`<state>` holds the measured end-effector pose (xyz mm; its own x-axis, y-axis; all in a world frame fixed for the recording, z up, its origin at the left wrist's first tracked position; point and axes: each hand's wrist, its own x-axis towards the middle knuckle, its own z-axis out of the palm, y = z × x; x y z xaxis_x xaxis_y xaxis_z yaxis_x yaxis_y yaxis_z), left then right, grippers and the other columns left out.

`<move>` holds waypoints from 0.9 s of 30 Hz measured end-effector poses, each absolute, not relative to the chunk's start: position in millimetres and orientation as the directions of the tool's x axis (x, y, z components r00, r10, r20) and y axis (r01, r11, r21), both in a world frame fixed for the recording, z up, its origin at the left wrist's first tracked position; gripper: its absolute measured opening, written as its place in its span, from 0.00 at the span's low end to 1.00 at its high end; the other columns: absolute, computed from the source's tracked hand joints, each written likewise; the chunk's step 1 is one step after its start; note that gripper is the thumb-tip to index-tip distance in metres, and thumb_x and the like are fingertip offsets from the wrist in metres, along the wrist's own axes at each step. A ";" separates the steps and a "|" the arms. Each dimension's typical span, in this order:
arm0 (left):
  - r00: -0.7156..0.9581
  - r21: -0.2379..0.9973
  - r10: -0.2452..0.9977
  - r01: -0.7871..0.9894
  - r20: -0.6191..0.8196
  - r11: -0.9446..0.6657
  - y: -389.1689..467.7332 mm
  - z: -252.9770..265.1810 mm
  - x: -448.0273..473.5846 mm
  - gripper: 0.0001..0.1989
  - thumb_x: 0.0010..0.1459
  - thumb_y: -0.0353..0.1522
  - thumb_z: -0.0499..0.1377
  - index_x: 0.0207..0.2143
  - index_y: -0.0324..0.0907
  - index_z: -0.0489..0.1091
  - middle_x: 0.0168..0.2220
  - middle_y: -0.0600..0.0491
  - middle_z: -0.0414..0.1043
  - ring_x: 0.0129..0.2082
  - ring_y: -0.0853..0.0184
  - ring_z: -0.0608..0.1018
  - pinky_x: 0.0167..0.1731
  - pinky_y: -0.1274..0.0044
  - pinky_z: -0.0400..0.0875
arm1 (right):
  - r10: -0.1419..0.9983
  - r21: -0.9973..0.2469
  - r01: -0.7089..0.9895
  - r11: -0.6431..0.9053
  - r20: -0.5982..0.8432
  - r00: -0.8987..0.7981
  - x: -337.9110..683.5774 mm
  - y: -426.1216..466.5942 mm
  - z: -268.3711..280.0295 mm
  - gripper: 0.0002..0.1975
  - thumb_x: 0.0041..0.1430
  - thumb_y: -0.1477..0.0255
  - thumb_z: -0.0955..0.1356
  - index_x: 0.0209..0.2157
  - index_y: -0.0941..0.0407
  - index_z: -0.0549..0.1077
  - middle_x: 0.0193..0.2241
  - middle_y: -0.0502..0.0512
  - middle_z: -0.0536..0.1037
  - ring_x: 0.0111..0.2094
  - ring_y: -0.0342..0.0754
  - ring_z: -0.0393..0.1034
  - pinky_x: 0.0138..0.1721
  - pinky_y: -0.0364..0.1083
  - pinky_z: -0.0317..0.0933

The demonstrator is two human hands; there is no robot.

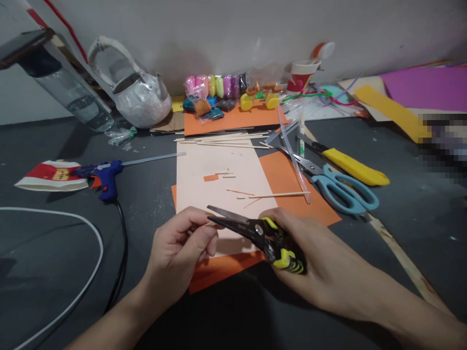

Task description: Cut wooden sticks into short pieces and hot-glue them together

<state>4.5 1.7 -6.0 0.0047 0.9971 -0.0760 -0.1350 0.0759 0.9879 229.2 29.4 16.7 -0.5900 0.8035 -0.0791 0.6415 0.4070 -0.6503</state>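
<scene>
My right hand [310, 248] is wrapped around the yellow-and-black handles of a pair of scissors [255, 229], whose blades are parted and point left. At the blade tips, my left hand [186, 245] pinches a small pale stick [210, 223], mostly hidden by the fingers. Both hands are over a pale paper sheet [204, 160], which overlaps orange sheets [306, 189]. On the pale sheet lie a small orange scrap [210, 178], several short stick pieces and a longer thin wooden stick [280, 195]. More sticks [222, 139] lie across its far edge.
Blue-handled scissors [345, 192] and a yellow utility knife [355, 166] lie to the right. On the left are a blue glue gun [107, 177] with its cord, and a white cable [91, 223]. Behind stand a kettle [142, 99], a bottle [78, 97] and colourful clay packets [219, 86].
</scene>
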 end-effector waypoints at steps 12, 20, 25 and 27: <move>0.041 0.994 0.994 -0.028 -0.100 0.101 1.2 -3.9 3.0 0.11 0.62 0.28 0.58 0.25 0.42 0.73 0.18 0.59 0.64 0.18 0.76 0.64 0.19 0.84 0.59 | 0.804 -0.618 0.644 0.451 -0.032 -0.593 232.0 25.5 14.5 0.12 0.53 0.77 0.65 0.40 0.54 0.64 0.27 0.49 0.73 0.25 0.47 0.66 0.25 0.44 0.56; 0.123 0.981 0.980 -0.092 -0.158 0.169 -0.3 -6.7 0.3 0.11 0.65 0.35 0.56 0.34 0.43 0.77 0.17 0.60 0.57 0.18 0.76 0.59 0.19 0.82 0.54 | 0.823 -0.648 0.629 0.429 -0.006 -0.568 231.6 30.7 12.7 0.14 0.53 0.77 0.66 0.41 0.54 0.63 0.30 0.51 0.74 0.29 0.47 0.69 0.27 0.43 0.59; 0.087 0.989 0.986 -0.034 -0.142 0.145 0.0 -8.2 -1.2 0.09 0.65 0.35 0.58 0.36 0.45 0.77 0.19 0.60 0.55 0.20 0.74 0.55 0.19 0.81 0.51 | 0.805 -0.563 0.648 0.513 0.054 -0.591 230.6 30.7 10.3 0.12 0.55 0.75 0.66 0.42 0.55 0.64 0.31 0.54 0.74 0.31 0.50 0.69 0.29 0.45 0.58; 0.067 0.996 0.994 0.044 -0.084 0.082 0.5 -6.5 -1.3 0.08 0.64 0.33 0.57 0.36 0.47 0.78 0.20 0.60 0.56 0.21 0.74 0.56 0.20 0.81 0.52 | 0.803 -0.536 0.656 0.531 0.071 -0.592 230.2 30.1 9.3 0.13 0.54 0.75 0.66 0.42 0.55 0.63 0.31 0.55 0.74 0.32 0.51 0.69 0.30 0.45 0.57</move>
